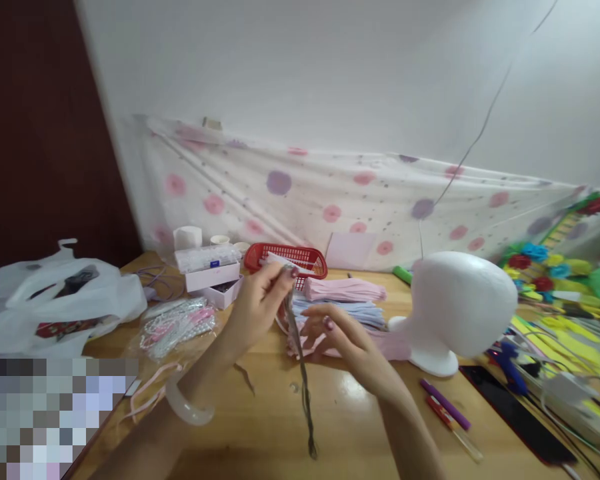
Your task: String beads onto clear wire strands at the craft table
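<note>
My left hand [264,300] is raised over the table, thumb and fingers pinched on the top of a thin, dark grey-brown hair-like strand [305,387]. The strand hangs down and ends in a frayed tip. Just right of it, my right hand [345,347] has its fingers apart and slightly curled; I cannot tell whether they touch the strand. Behind the hands lie bundles of pink strips [347,289] and blue-grey strips [360,313], with another pink bundle [393,343] partly hidden by my right hand. A short brown piece [245,378] lies below my left hand.
A white foam head [463,307] stands at right, near a purple stick [445,403], a seam ripper-like tool [453,427] and a black phone [517,413]. Behind is a red basket [320,263]. At left are a bag of beads [177,330], white boxes [213,277] and a plastic bag [100,287].
</note>
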Demonstrator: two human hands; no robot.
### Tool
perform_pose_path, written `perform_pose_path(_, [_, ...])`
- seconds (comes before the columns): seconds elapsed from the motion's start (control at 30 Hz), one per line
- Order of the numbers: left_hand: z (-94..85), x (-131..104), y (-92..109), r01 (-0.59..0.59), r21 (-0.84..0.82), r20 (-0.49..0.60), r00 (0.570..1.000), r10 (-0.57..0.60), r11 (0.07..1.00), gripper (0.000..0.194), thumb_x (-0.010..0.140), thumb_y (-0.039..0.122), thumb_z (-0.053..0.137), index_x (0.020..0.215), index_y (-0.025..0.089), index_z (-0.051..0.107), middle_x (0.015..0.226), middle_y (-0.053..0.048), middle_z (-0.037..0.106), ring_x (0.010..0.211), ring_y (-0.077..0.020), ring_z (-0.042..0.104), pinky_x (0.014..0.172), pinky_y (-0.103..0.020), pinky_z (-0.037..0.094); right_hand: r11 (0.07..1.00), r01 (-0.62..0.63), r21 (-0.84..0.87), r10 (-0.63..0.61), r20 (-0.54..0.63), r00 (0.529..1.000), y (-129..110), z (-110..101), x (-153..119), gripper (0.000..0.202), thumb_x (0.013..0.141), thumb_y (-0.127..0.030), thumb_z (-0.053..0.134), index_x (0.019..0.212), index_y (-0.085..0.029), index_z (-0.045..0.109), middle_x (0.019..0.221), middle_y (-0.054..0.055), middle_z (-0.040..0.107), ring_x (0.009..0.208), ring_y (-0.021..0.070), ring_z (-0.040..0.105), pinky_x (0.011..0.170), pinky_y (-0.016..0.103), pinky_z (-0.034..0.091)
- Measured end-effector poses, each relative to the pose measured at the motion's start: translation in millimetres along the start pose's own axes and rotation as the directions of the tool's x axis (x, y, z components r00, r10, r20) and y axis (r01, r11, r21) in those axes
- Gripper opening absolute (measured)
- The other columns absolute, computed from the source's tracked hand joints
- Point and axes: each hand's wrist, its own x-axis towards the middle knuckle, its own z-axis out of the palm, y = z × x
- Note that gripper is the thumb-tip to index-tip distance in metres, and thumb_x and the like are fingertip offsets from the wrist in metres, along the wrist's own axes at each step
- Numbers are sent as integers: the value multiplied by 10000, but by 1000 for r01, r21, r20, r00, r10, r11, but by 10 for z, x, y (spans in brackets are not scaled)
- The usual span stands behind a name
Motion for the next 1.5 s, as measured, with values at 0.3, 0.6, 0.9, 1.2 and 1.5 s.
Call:
perform_pose_path(0.3, [142, -42, 85, -55, 135, 156, 987, 34, 989, 350, 962, 381, 364, 655, 213, 344, 551, 66, 373, 520, -97, 382, 535, -232, 291, 724, 353, -592, -555, -197, 808, 77, 464, 113, 285, 912, -195, 441, 660, -225, 311, 524, -84, 316, 452, 74, 279, 458, 232, 203])
perform_pose_path(0.6, [181, -58, 161, -100, 200, 193, 979, 60, 975, 352, 966, 359, 330, 643, 219, 348, 522, 65, 398, 490, -104, 392, 533, -258, 300, 729, 402, -554, -612, -265, 745, 125, 500, 36, 299, 953, -183, 412, 668, -219, 333, 534, -78, 358, 456, 69, 319, 468, 212, 243])
perform_pose_path(0.9, [143, 26, 177, -153, 245, 166, 980, 114, 957, 329, 955, 309, 354, 640, 215, 334, 521, 68, 369, 482, -94, 366, 511, -262, 270, 806, 419, -419, -577, -395, 715, 176, 563, 174, 341, 983, -240, 401, 648, -210, 344, 549, -74, 329, 484, 71, 312, 485, 214, 248])
perform_pose_path(1.2, [96, -64, 112, -125, 203, 139, 985, 97, 971, 359, 972, 379, 361, 658, 209, 398, 499, 61, 420, 461, -95, 408, 490, -247, 307, 899, 378, -220, -436, -378, 817, 264, 337, 324, 377, 950, -365, 484, 620, -192, 426, 550, -58, 394, 494, 76, 334, 503, 225, 268])
perform_pose_path(1.5, [32, 220, -360, -30, -179, -85, 996, 15, 983, 390, 929, 492, 456, 679, 200, 520, 645, -3, 528, 576, -116, 507, 519, -225, 428, 696, -187, 694, 86, 177, 980, 321, 270, 247, 311, 815, -461, 647, 784, -190, 499, 630, -58, 414, 477, 60, 323, 376, 146, 237])
